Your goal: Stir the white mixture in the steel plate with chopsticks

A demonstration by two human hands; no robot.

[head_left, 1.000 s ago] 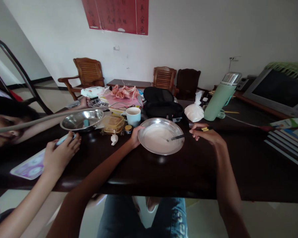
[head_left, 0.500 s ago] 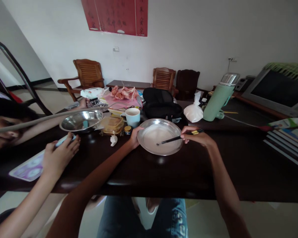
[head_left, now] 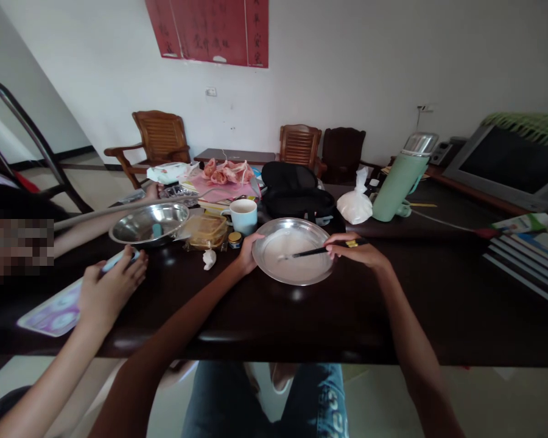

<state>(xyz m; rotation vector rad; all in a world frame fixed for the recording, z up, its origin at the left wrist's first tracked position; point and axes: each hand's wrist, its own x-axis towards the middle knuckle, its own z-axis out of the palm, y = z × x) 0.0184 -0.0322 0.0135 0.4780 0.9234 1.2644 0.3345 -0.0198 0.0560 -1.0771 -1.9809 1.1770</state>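
A wide, shallow metal bowl point(head_left: 296, 281) stands on the dark table with a smooth, pale, milky mixture point(head_left: 283, 243) in it. My left hand point(head_left: 247, 254) grips the bowl's left rim. From the right, my right hand point(head_left: 354, 250) holds black chopsticks point(head_left: 308, 252) with yellow bands, pinched between the fingers. Their tips dip into the mixture left of the bowl's middle. Beyond the bowl's left side are a pale blue mug point(head_left: 243, 217) and a small jar with a gold lid point(head_left: 234, 239). A tied bag of white powder point(head_left: 355, 207) sits behind it to the right.
At left, another person's hand point(head_left: 112, 283) holds a light blue object beside an empty-looking metal basin point(head_left: 132, 234). Plastic food boxes point(head_left: 207, 231) and a crumpled tissue point(head_left: 209, 259) lie nearer. A black case point(head_left: 296, 191), green thermos point(head_left: 399, 185) and stacked books point(head_left: 530, 261) border the area.
The chopstick tips have moved left through the mixture, and my right hand has shifted slightly left with them. My left hand stays on the bowl's rim.
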